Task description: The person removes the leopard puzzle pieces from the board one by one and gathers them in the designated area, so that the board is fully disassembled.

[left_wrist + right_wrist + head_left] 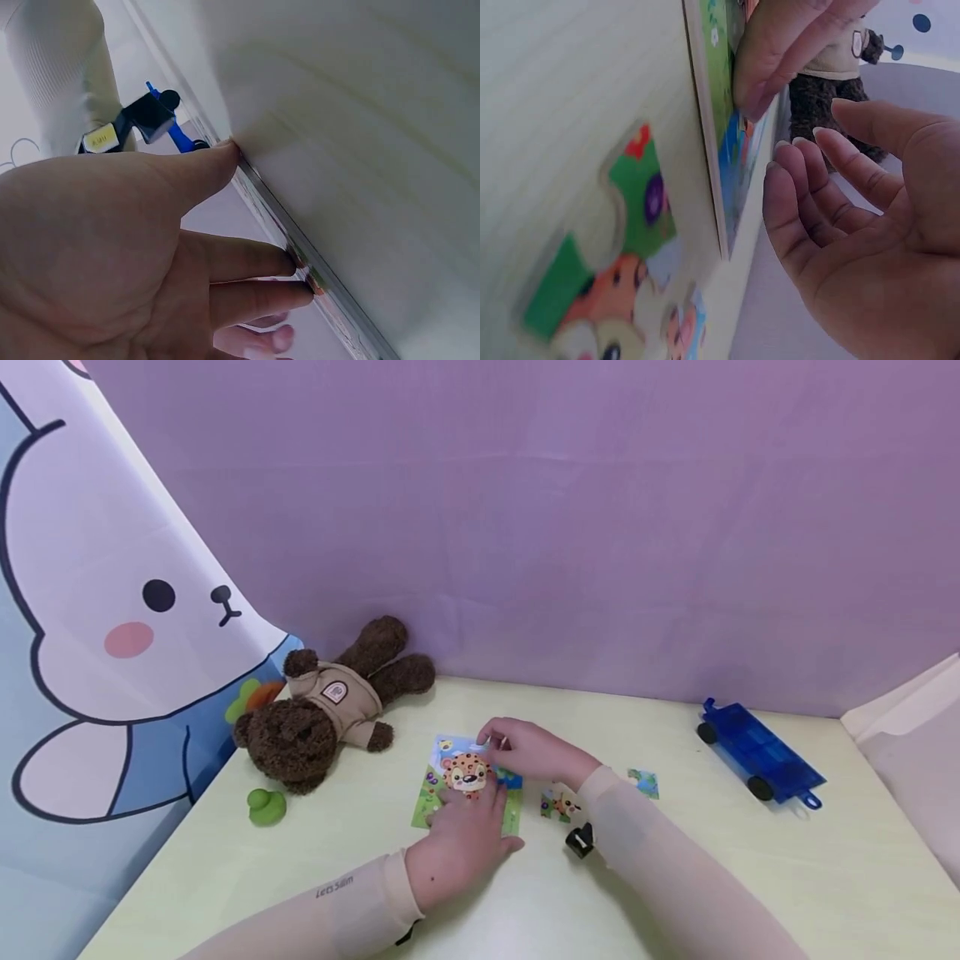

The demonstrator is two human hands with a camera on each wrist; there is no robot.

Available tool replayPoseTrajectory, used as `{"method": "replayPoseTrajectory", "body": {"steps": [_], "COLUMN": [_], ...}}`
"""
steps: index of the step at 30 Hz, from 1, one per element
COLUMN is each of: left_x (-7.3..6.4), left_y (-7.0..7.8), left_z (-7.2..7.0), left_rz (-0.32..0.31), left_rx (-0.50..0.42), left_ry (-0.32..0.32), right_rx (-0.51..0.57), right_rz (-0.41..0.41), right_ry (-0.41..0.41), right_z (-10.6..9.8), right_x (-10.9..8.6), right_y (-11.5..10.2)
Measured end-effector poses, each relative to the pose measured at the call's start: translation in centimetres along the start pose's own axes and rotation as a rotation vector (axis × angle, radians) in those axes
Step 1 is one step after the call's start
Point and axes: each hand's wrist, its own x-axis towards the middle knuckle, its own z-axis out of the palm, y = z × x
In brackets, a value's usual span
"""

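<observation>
A jigsaw puzzle board (431, 802) with a spotted leopard cub picture lies flat on the table. My left hand (465, 839) rests on its lower part, the fingers extended and pressing the picture. At the board's upper right corner is my right hand (532, 752), its fingers loosely bent. In the right wrist view no object shows between the right hand's (862, 202) fingers and thumb. A loose puzzle piece (561, 803) lies beside the board, partly beneath the right forearm. Farther right, another puzzle piece (645, 782) is partly hidden by the sleeve.
A brown teddy bear (341, 702) lies at the back left, with a green toy duck (266, 807) in front of it. A blue toy trailer (761, 752) stands on the right. Purple cloth (562, 527) hangs behind the table (750, 860).
</observation>
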Motion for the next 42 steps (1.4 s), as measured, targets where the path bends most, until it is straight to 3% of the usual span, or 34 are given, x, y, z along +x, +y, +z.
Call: {"method": "replayPoseTrajectory", "body": {"steps": [11,16,26,42], "left_x": [-0.2,-0.1,-0.4,-0.5], "left_y": [0.1,0.1,0.6,0.6], "left_z": [-0.2,-0.2,-0.4,-0.3], "left_rz": [0.025,0.034,0.028,0.037], "left_rx": [0.046,0.036,0.116,0.048], "left_ry": [-0.003,-0.024,-0.050,-0.006], "right_rx": [0.020,0.033,-0.019,-0.053], "right_rz": [0.057,0.041,0.012,-0.001], "right_ry": [-0.014,-0.048,-0.066,-0.078], "right_z": [1.1,1.4,2.1,2.3], "right_x": [2.2,2.7,3.1,3.2], "right_y": [0.5,0.4,0.4,0.7]}}
